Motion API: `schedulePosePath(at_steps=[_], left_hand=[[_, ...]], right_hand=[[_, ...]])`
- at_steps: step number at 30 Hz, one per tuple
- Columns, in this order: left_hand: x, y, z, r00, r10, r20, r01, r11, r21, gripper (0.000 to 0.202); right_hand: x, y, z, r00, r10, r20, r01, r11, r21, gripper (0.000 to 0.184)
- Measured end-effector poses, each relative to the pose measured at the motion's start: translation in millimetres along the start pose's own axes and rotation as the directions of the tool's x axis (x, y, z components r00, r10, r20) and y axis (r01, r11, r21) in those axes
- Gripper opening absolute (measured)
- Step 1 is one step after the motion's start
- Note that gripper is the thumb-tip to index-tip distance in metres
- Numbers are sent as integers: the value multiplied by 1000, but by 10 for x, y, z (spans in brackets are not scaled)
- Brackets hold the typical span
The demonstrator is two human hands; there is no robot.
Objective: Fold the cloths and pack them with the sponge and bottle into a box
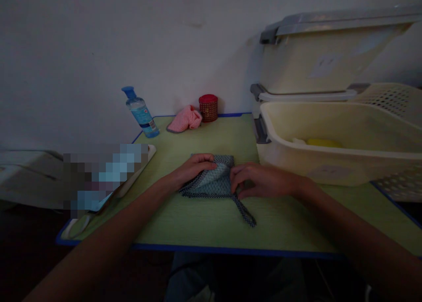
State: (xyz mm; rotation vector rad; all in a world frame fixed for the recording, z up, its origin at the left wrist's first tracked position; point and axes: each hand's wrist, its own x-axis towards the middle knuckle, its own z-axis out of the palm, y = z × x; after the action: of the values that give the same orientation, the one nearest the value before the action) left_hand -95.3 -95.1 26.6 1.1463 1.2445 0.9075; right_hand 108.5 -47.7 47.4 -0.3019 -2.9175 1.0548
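A light blue textured cloth (pixel 211 183) with a dark checked border lies partly folded on the green table (pixel 184 231). From its lower right corner a checked hanging loop (pixel 244 210) stretches out over the tabletop. My left hand (pixel 198 163) is closed on the cloth's upper left part, with a lifted fold between thumb and fingers. At the right edge, my right hand (pixel 252 180) pinches the cloth with bent fingers; its fingertips partly hide that edge.
A tilted blue bottle (pixel 141 113), a crumpled pink cloth (pixel 185 118) and a red-lidded woven container (pixel 208 108) stand towards the wall. On the right are a cream basin (pixel 329 161) with something yellow inside and a lidded bin (pixel 313 69). A blurred-out device (pixel 115 174) leans at left.
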Motion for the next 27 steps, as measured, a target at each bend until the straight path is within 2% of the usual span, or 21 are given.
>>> schedulePosePath(at_steps=[7, 13, 21, 27], left_hand=[[4, 2, -2, 1000, 18, 5, -18, 1000, -14, 20], [-1, 17, 11, 1000, 18, -7, -18, 1000, -12, 20], [20, -17, -17, 999, 24, 22, -24, 1000, -11, 21], [-6, 21, 4, 999, -32, 7, 32, 999, -39, 21]], right_hand=[[6, 7, 16, 999, -41, -3, 41, 997, -65, 9], [28, -1, 67, 997, -82, 2, 82, 994, -67, 16], [35, -33, 80, 996, -22, -90, 20, 1000, -22, 12], [34, -28, 52, 991, -67, -115, 66, 998, -10, 16]])
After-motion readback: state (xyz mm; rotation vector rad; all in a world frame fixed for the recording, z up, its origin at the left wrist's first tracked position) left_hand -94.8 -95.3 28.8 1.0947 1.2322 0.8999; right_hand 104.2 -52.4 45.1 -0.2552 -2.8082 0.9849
